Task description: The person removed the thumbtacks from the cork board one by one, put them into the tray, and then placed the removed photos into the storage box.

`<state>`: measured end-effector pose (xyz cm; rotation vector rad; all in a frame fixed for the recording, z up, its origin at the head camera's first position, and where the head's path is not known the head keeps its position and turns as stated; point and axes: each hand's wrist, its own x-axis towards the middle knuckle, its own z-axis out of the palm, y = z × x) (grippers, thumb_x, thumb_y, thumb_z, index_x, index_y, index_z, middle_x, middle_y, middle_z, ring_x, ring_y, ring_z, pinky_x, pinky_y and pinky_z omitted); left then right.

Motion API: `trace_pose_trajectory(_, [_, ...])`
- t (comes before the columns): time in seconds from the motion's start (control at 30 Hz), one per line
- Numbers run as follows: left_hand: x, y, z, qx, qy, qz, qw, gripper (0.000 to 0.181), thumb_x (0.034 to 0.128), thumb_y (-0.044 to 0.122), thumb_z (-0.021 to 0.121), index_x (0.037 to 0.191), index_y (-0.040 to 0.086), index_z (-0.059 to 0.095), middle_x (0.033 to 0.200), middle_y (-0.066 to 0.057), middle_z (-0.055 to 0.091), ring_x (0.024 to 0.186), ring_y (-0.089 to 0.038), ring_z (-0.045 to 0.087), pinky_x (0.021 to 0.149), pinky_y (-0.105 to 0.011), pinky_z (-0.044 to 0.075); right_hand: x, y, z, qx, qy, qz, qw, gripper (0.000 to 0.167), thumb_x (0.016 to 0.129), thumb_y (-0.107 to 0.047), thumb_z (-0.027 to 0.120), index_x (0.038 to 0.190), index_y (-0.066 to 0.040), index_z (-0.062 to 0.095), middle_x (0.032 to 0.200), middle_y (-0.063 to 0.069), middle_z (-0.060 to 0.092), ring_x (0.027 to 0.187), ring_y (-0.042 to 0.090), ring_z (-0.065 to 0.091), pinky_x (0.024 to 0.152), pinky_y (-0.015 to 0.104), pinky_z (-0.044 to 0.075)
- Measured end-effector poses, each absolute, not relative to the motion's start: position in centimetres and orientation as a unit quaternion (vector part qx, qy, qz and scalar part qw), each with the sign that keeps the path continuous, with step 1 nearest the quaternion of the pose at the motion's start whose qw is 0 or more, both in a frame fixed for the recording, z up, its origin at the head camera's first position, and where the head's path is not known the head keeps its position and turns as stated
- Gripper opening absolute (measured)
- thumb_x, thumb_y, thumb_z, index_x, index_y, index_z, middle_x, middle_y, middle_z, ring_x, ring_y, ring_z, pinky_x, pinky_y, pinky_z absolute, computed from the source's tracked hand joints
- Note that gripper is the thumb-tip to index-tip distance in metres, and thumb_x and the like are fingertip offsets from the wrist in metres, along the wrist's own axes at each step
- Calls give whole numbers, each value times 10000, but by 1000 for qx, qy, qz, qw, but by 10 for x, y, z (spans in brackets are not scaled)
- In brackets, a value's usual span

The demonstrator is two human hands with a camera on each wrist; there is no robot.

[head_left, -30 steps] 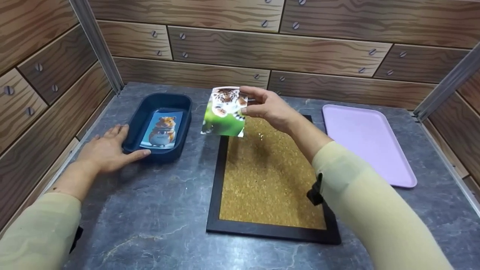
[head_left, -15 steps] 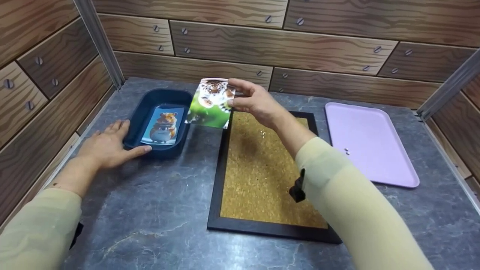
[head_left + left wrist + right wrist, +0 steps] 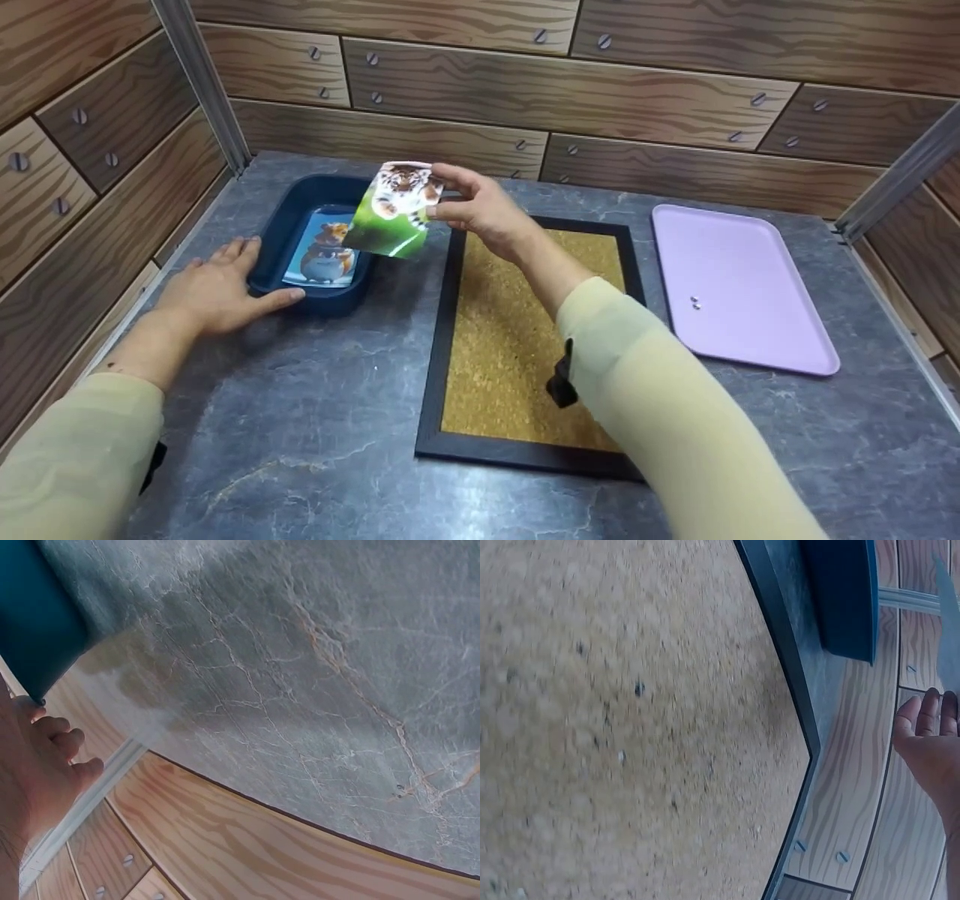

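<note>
My right hand point(image 3: 480, 210) pinches the right edge of a tiger photo point(image 3: 394, 214), holding it raised between the corkboard and the blue bin. The photo's lower left corner overlaps the bin in the head view. Inside the dark blue bin point(image 3: 330, 301) lies a hamster photo point(image 3: 319, 262), partly covered from sight by the tiger photo. My left hand point(image 3: 214, 289) rests against the bin's near left side, fingers extended and thumb along the front rim. In the right wrist view the back of the photo point(image 3: 949, 637) shows above my right hand point(image 3: 930, 742).
A black-framed corkboard point(image 3: 525, 337) lies mid-table, partly under my right forearm. To its right is a lilac tray point(image 3: 750, 285) with small silvery pins point(image 3: 695, 303) on it. Wood-patterned walls point(image 3: 450, 82) enclose the grey marbled table point(image 3: 315, 420).
My right hand has carried the tiger photo leftward from above the corkboard to the bin's right side. The left hand stays at the bin. Pins on the tray have come into sight.
</note>
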<state>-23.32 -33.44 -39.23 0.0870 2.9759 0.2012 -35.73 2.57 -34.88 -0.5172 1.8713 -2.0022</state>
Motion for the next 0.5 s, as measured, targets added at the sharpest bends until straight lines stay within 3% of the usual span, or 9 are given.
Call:
trace_pose_trajectory(0.3, [-233, -335, -392, 34, 994, 64, 78, 1276, 918, 910, 384, 1654, -96, 114, 1666, -409, 134, 1522, -600, 186, 1192, -755, 203, -352, 0, -362, -198, 663, -698, 185, 755, 908, 118, 733, 1594, -7, 446, 1351, 156, 634, 1025, 182, 682, 819, 251, 573])
trace_pose_trajectory(0.5, [-232, -334, -391, 30, 994, 66, 85, 1280, 916, 915, 374, 1657, -91, 97, 1668, -411, 118, 1522, -606, 173, 1190, -760, 200, -349, -12, -371, -201, 668, -691, 189, 752, 904, 107, 743, 1589, -3, 454, 1333, 166, 631, 1048, 198, 680, 915, 327, 587])
